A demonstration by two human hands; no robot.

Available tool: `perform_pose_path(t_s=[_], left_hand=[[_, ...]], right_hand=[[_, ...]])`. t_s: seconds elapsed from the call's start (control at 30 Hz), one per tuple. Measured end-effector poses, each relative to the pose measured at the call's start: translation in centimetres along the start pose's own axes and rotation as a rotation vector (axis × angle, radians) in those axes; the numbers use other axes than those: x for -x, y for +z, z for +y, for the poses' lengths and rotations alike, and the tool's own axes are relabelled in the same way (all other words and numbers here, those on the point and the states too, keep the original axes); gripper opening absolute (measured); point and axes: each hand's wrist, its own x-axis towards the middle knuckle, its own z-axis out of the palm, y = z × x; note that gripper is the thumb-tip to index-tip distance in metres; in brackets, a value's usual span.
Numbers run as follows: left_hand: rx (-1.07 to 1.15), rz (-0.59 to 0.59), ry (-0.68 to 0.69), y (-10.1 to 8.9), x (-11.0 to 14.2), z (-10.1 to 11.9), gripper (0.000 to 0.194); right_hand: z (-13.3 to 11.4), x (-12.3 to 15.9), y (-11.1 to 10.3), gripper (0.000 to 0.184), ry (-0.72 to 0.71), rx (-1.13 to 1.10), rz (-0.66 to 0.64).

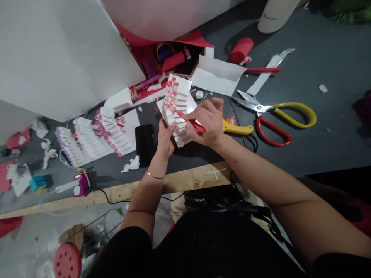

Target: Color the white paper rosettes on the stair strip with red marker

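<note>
Head view, middle of the frame: the left hand (166, 139) clasps a white foam piece (180, 94) tight from below to keep it still. The right hand (207, 121) pinches a red tool (196, 125) against it. Scissors (278, 106) lie off to the right, out of the way.

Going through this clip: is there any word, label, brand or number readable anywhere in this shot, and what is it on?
Only one bit of lettering shows: a small dark line of print on the beige object at the top edge, too small and blurred to read; nothing else is readable.
</note>
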Motion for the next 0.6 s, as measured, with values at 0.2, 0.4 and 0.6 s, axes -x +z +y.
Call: perform_pose_path(t_s=[0.2, 0.4, 0.6], left_hand=[[-0.013, 0.004, 0.003, -0.01, 0.02, 0.07, 0.083], [-0.021, 0.006, -0.007, 0.0, 0.09, 0.11, 0.085], [-0.01, 0.003, -0.01, 0.09, 0.15, 0.16, 0.086]], right_hand=[[0.12, 0.05, 0.06, 0.037, 0.084, -0.024, -0.108], [0.22, -0.03, 0.09, 0.034, 0.08, -0.032, -0.088], [0.01, -0.27, -0.07, 0.032, 0.099, -0.009, -0.102]])
